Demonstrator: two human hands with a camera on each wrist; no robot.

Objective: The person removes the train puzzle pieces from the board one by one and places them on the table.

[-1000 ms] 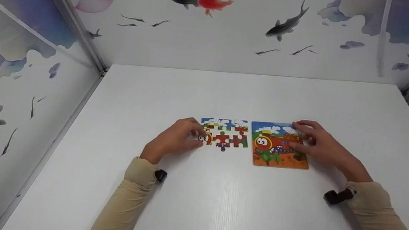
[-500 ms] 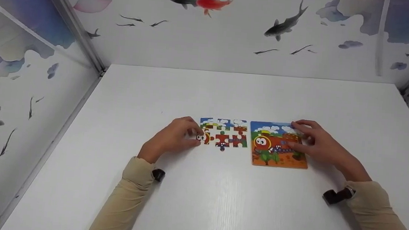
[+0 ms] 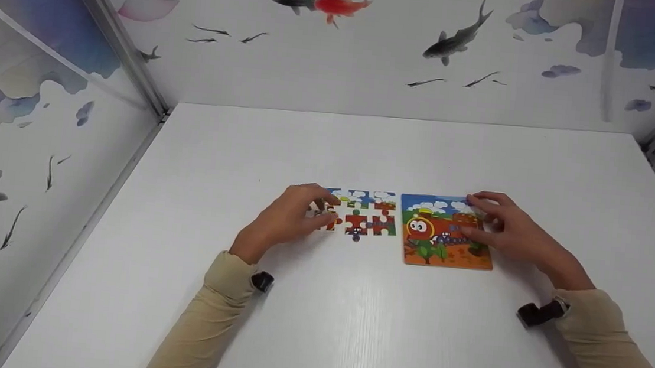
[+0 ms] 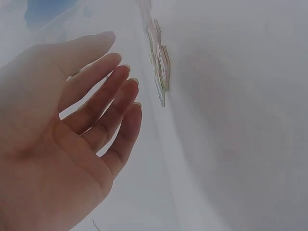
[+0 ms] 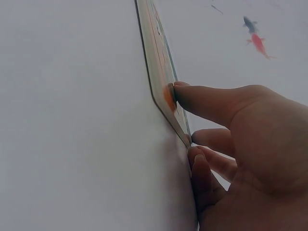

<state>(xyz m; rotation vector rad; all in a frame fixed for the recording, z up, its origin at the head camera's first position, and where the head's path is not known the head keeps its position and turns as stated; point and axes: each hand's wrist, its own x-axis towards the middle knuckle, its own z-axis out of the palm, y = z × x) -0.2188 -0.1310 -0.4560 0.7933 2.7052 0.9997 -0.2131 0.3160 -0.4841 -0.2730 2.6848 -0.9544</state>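
Note:
Several jigsaw pieces (image 3: 356, 224) lie in two loose rows on the white table, showing blue sky and parts of a red train. My left hand (image 3: 289, 219) is over their left end, fingers bent and spread, partly covering the piece with the eyes. In the left wrist view the left hand (image 4: 91, 120) holds nothing, apart from the pieces (image 4: 161, 62) seen edge-on. My right hand (image 3: 516, 233) holds the right side of a square train-picture puzzle board (image 3: 432, 240). In the right wrist view its thumb presses the board's face (image 5: 161, 57) and its fingers are at the edge.
The white table (image 3: 338, 327) spreads around the puzzle, with a narrow gap between pieces and board. Behind stands a white wall (image 3: 336, 84) printed with fish; another printed wall (image 3: 60, 125) rises at the left. Dark bands with a small device (image 3: 535, 315) sit on both wrists.
My left hand has shifted right and slightly away from me, now covering more of the left-hand pieces. The right hand and the board have stayed in place.

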